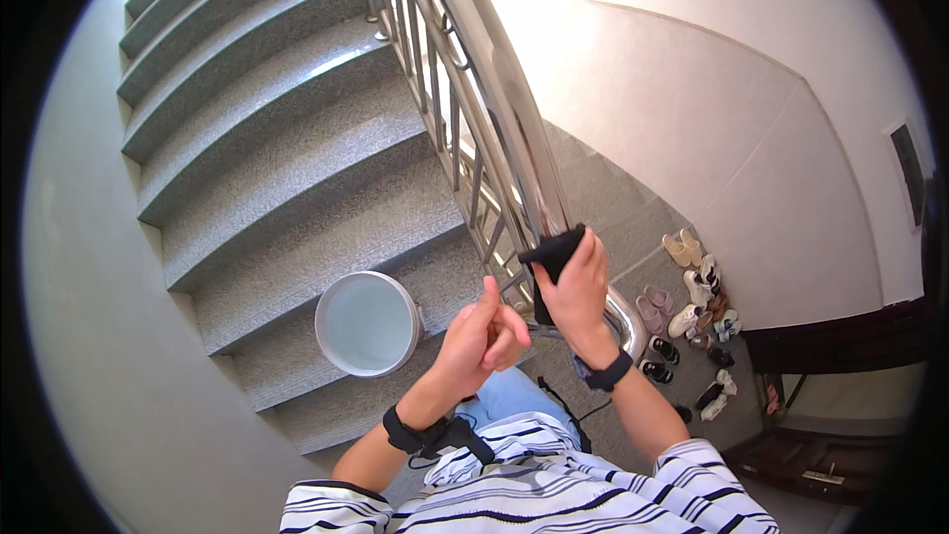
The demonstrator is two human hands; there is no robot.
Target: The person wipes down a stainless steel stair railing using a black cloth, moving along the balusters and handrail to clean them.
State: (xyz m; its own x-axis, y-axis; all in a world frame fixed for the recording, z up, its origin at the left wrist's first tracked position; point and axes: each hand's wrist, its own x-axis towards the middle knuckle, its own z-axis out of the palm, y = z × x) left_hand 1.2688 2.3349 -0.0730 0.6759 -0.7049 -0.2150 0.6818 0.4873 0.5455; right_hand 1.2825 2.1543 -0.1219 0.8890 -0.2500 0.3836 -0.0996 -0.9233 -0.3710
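My right hand (580, 289) grips a black cloth (552, 267) and presses it over the top of a stainless steel handrail (537, 163). The cloth drapes down the rail's near side. To the left, my left hand (480, 337) hovers apart from the railing, thumb raised and fingers loosely bent, with nothing in it. A white plastic bucket (365, 323) of clear, faintly bluish liquid stands upright on a lower stair step, left of my left hand. Dark straps circle both wrists.
Grey granite stairs (296, 215) climb away on the left beside a pale wall (81, 237). Metal balusters (437, 111) line their right side. Several pairs of shoes and slippers (686, 319) lie on the floor at right, near a dark wooden door (823, 460).
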